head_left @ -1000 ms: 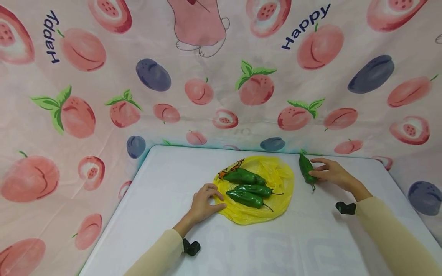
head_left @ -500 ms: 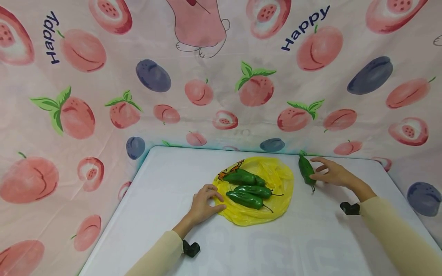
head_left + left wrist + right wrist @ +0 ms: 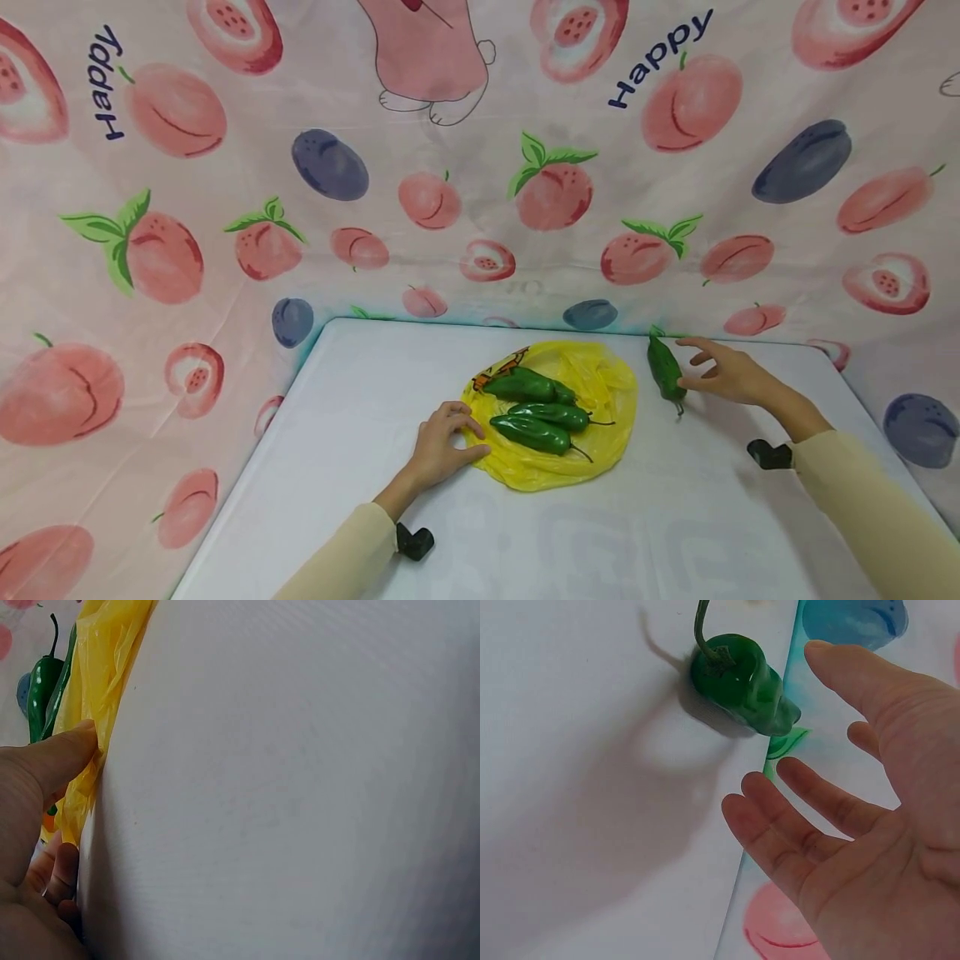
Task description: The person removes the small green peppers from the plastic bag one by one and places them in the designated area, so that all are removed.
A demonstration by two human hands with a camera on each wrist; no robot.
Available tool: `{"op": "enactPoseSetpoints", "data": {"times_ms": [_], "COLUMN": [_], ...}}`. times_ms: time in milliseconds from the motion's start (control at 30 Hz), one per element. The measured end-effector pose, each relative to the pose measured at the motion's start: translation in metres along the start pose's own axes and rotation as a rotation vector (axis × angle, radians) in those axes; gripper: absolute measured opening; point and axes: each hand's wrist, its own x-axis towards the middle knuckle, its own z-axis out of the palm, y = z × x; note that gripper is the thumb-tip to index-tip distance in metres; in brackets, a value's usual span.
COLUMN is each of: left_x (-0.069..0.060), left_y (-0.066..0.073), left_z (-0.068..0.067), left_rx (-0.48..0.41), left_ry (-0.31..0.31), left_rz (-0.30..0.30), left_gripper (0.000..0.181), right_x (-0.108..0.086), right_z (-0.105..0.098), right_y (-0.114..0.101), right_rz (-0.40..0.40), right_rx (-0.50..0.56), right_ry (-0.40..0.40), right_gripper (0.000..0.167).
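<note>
Table (image 3: 360,358), left fingers (image 3: 66,864) pinching one bag (image 3: 609,396), at least three peppers (image 3: 549,414) atop, one pepper (image 3: 664,368) by spread right fingers (image 3: 759,831)

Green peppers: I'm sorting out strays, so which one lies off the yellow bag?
The lone pepper beside the right hand: it lies directly on the white table, while the other peppers lie on the yellow bag.

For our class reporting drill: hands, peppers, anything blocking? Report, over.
Left hand holding yellow bag's edge. Right hand open beside lone pepper, not gripping. Other peppers on bag. Nothing seen blocking right hand.
</note>
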Motion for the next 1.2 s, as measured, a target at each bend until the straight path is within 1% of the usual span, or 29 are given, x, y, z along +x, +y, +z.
{"op": "enactPoseSetpoints", "data": {"times_ms": [167,267,400,633,900,1067,1200], "left_x": [0.000,0.000,0.000,0.000,0.000,0.000,0.000], "left_y": [-0.001,-0.002,-0.002,0.000,0.001,0.001,0.001], "left_z": [0.000,0.000,0.001,0.001,0.000,0.000,-0.001], "left_rx": [-0.006,-0.006,-0.010,-0.006,-0.007,-0.005,-0.008], "left_ry": [0.008,0.008,0.010,0.008,0.004,0.005,0.002], "left_rz": [0.002,0.001,0.009,0.013,0.016,0.014,0.010], "left_gripper": [0.017,0.017,0.017,0.017,0.017,0.017,0.017], "right_x": [0.002,0.002,0.004,0.012,0.023,0.028,0.031], "right_z": [0.000,-0.002,-0.003,-0.003,-0.003,-0.001,-0.001], "right_y": [-0.004,-0.012,-0.026,-0.044,-0.065,-0.080,-0.093], "right_rz": [-0.008,-0.030,-0.069,-0.170,-0.225,-0.269,-0.309], "right_rx": [-0.023,-0.030,-0.039,-0.028,-0.051,-0.086,-0.089], "right_ry": [0.007,0.012,0.017,0.046,0.053,0.056,0.052], "right_gripper": [0.081,0.079,0.077,0.072,0.071,0.071,0.071]}}
